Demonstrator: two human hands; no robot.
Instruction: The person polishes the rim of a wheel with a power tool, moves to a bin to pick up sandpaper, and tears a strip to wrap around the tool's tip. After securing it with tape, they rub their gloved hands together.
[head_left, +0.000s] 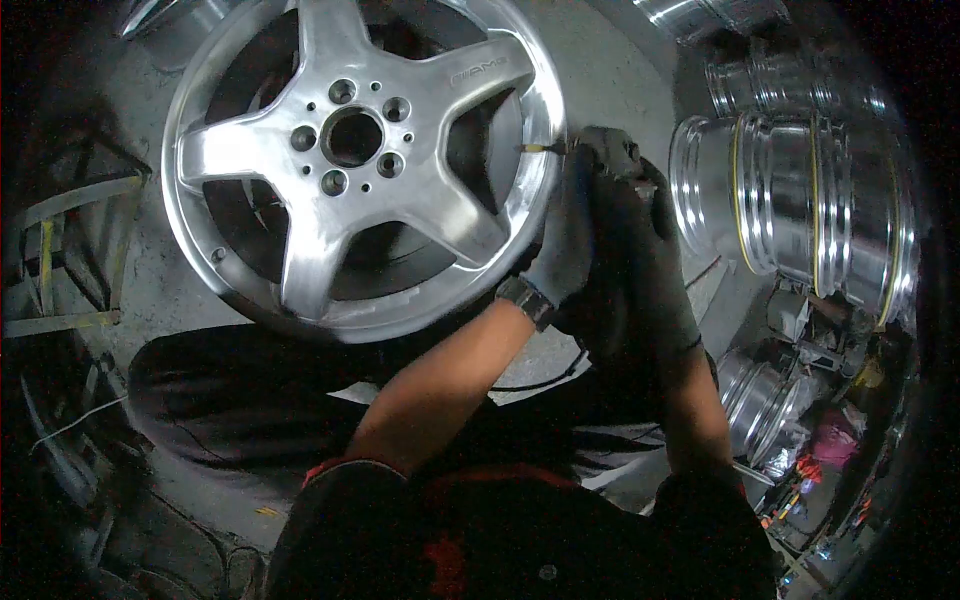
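A polished five-spoke alloy wheel (pixel 330 190) lies face up in front of me, its right rim next to my hands. Both hands wear dark gloves and are closed together around a small hand tool (pixel 610 150). My left hand (pixel 565 245) is in front, nearer the wheel. My right hand (pixel 645 260) sits behind it to the right. The tool's thin tip (pixel 540 148) touches the wheel's right rim. Most of the tool's body is hidden by the gloves.
Several shiny wheel barrels (pixel 790 200) lie stacked at the right, with more rims (pixel 760 400) and clutter below them. A dark frame with yellowish straps (pixel 70 250) stands at the left. My dark-clothed knees fill the bottom of the view.
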